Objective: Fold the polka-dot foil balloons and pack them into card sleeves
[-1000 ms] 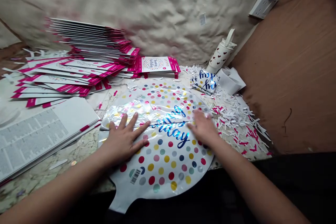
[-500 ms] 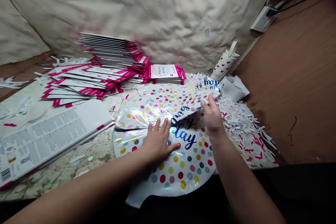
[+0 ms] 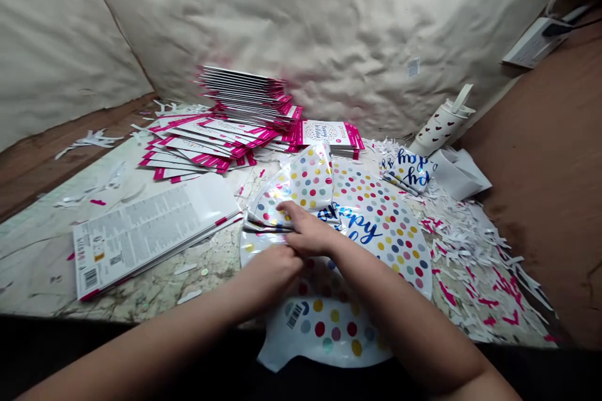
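Note:
A flat, uninflated white foil balloon (image 3: 404, 225) with coloured dots and blue lettering lies before me, its tail (image 3: 277, 351) hanging over the front edge. One part of it is folded over into a raised flap (image 3: 310, 182). My right hand (image 3: 313, 232) reaches across to the left and is closed on the folded edge, thumb on top. Right beside it, my left hand (image 3: 277, 269) is curled against the balloon, gripping it low by the fold; its fingertips are hidden. Farther right lies a small folded foil balloon (image 3: 407, 169) with similar lettering.
White-and-pink printed packets (image 3: 244, 100) are stacked and fanned out at the back. Larger flat card sleeves (image 3: 155, 232) lie at the left. Paper shreds (image 3: 470, 263) cover the right side. A white tumbler with hearts (image 3: 442, 125) and a power strip (image 3: 536, 41) are at the right.
My right hand has swung from the balloon's right side to the left, beside my left hand. My left hand, flat before, is now curled. The balloon's fold has shifted, and the view has turned left.

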`<control>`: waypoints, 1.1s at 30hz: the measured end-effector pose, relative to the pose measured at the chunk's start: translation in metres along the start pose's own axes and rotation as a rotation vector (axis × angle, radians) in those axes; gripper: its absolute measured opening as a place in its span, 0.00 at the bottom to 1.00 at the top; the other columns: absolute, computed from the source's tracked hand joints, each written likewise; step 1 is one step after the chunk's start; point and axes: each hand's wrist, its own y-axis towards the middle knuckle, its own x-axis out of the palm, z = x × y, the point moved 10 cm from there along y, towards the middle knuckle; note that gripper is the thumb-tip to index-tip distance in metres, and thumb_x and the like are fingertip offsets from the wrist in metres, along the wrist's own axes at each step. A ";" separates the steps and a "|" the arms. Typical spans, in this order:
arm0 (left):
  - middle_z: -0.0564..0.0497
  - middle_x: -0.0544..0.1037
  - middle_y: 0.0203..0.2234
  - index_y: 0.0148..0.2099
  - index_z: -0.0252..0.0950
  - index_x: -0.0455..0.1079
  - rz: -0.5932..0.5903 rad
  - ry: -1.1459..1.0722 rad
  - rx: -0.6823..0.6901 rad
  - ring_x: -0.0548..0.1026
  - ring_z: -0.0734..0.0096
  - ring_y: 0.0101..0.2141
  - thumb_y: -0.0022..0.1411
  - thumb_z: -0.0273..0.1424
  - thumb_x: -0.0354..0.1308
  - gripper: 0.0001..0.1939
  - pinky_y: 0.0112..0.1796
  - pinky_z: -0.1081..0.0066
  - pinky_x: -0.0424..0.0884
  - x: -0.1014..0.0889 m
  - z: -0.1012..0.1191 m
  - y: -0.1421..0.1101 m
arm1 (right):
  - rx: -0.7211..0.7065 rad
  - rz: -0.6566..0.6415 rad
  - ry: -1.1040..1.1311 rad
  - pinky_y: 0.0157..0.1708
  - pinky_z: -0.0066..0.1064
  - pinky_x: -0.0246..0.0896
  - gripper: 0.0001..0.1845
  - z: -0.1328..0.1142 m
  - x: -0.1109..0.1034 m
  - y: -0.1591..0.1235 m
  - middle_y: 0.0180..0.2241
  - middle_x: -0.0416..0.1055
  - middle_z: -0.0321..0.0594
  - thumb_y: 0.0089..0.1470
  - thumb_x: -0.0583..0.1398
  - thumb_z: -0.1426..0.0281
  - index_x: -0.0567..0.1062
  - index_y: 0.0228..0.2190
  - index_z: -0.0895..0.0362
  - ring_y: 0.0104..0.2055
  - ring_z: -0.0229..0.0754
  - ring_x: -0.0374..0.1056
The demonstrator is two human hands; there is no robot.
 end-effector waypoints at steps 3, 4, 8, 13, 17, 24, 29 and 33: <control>0.42 0.74 0.40 0.43 0.33 0.70 0.084 0.289 -0.066 0.70 0.57 0.42 0.58 0.23 0.48 0.13 0.43 0.58 0.65 -0.039 -0.047 -0.016 | -0.019 0.010 -0.033 0.49 0.27 0.61 0.30 0.005 0.000 -0.008 0.51 0.66 0.42 0.44 0.57 0.71 0.62 0.52 0.58 0.50 0.42 0.65; 0.41 0.74 0.37 0.40 0.33 0.71 0.079 0.391 -0.063 0.70 0.56 0.41 0.58 0.23 0.48 0.12 0.43 0.56 0.64 -0.047 -0.059 -0.017 | -0.017 0.031 -0.053 0.52 0.28 0.58 0.30 0.003 0.001 -0.006 0.52 0.65 0.43 0.44 0.58 0.70 0.63 0.51 0.59 0.53 0.44 0.62; 0.45 0.72 0.25 0.27 0.34 0.69 0.101 0.577 0.000 0.70 0.60 0.31 0.60 0.22 0.44 0.14 0.35 0.60 0.65 -0.067 -0.063 -0.008 | 0.076 0.173 -0.171 0.53 0.31 0.56 0.24 -0.004 0.006 0.009 0.50 0.67 0.45 0.48 0.57 0.67 0.67 0.48 0.61 0.53 0.50 0.62; 0.43 0.75 0.35 0.37 0.35 0.72 0.039 0.364 0.125 0.71 0.61 0.36 0.64 0.30 0.45 0.14 0.38 0.64 0.66 -0.038 -0.022 -0.006 | 0.144 0.290 -0.217 0.39 0.26 0.65 0.12 0.011 -0.027 0.015 0.32 0.76 0.36 0.47 0.54 0.77 0.77 0.31 0.55 0.39 0.42 0.72; 0.37 0.55 0.60 0.62 0.40 0.53 -0.147 0.231 -0.104 0.53 0.40 0.58 0.54 0.54 0.50 0.39 0.52 0.48 0.54 0.001 -0.054 -0.007 | 0.208 0.555 -0.214 0.42 0.34 0.67 0.17 0.032 -0.130 -0.025 0.40 0.75 0.41 0.55 0.51 0.71 0.74 0.43 0.57 0.42 0.44 0.71; 0.40 0.65 0.55 0.57 0.37 0.63 -0.127 0.103 -0.293 0.63 0.51 0.54 0.62 0.45 0.43 0.27 0.50 0.56 0.61 -0.020 -0.090 -0.002 | -0.182 0.760 -0.158 0.50 0.40 0.64 0.18 -0.001 -0.170 -0.116 0.47 0.72 0.35 0.55 0.56 0.72 0.71 0.47 0.47 0.48 0.44 0.68; 0.50 0.78 0.37 0.42 0.38 0.71 0.197 -0.077 -0.579 0.75 0.64 0.36 0.62 0.42 0.46 0.17 0.34 0.70 0.70 -0.075 -0.134 -0.026 | -0.239 0.207 -0.153 0.56 0.52 0.50 0.21 0.024 -0.040 -0.131 0.51 0.67 0.40 0.56 0.53 0.74 0.68 0.51 0.49 0.57 0.47 0.59; 0.49 0.77 0.32 0.39 0.36 0.71 0.456 -0.063 -0.328 0.75 0.68 0.32 0.60 0.35 0.51 0.10 0.34 0.72 0.71 -0.094 -0.083 -0.013 | -0.135 0.008 -0.088 0.56 0.49 0.51 0.22 0.052 0.002 -0.140 0.53 0.65 0.41 0.56 0.50 0.75 0.67 0.52 0.50 0.58 0.46 0.56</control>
